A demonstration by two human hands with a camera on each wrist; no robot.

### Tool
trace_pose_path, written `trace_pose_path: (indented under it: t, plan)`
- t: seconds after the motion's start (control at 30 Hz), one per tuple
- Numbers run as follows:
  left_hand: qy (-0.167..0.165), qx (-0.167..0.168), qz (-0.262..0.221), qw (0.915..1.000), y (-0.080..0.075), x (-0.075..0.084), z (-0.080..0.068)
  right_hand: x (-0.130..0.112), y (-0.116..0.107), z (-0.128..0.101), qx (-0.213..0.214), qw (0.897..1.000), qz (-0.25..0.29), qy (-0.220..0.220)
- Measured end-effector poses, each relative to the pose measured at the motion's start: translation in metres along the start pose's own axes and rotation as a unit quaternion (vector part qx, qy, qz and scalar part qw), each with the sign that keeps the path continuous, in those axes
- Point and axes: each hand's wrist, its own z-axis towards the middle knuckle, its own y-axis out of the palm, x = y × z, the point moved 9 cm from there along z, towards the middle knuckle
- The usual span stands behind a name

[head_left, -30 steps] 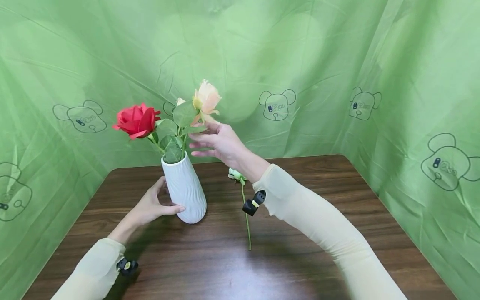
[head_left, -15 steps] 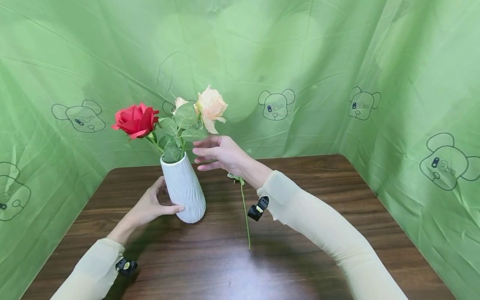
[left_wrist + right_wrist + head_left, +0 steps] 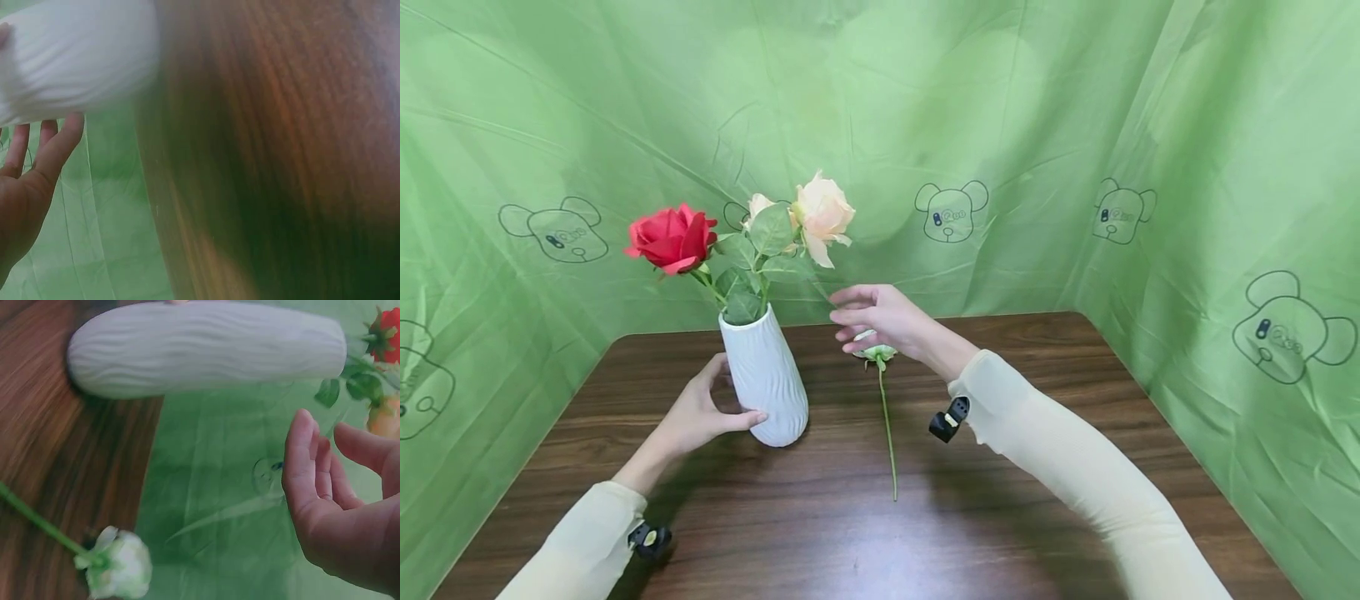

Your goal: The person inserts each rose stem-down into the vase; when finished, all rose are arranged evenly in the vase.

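Observation:
A white ribbed vase (image 3: 765, 379) stands on the brown table (image 3: 1037, 467), holding a red rose (image 3: 672, 237), a peach rose (image 3: 822, 212) and a small cream bud (image 3: 758, 204). My left hand (image 3: 715, 408) grips the vase low down, thumb across its front. My right hand (image 3: 850, 310) hovers open with relaxed fingers just right of the leaves, holding nothing. Right below it lies a pale green-white rose (image 3: 874, 352), stem pointing toward me. In the right wrist view the vase (image 3: 206, 347), the lying rose (image 3: 122, 570) and my open right hand (image 3: 331, 481) show.
A green cloth with bear outlines (image 3: 1075, 125) hangs close behind the table and along both sides. The wooden tabletop stretches out to the right of the lying rose and in front of it. The left wrist view shows the vase (image 3: 75, 56) above blurred wood.
My right hand has let go of the peach rose and moved down and to the right, away from the bouquet. The peach rose has settled a little lower. The left hand has stayed on the vase.

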Motion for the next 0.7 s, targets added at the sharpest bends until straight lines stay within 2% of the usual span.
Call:
trace_pose_path:
  t: [0.3, 0.57, 0.7]
  plan:
    - [0.0, 0.03, 0.019, 0.9994, -0.002, 0.002, -0.003, 0.036, -0.027, -0.004, -0.025, 0.996, -0.073, 0.045]
    - [0.019, 0.037, 0.016, 0.999, -0.004, 0.035, -0.006, 0.077, -0.055, 0.003, -0.002, 0.994, -0.072, 0.086]
    - [0.014, 0.03, 0.008, 0.9994, -0.004, 0.039, -0.007, 0.099, -0.066, 0.005, 0.014, 0.991, -0.076, 0.106]
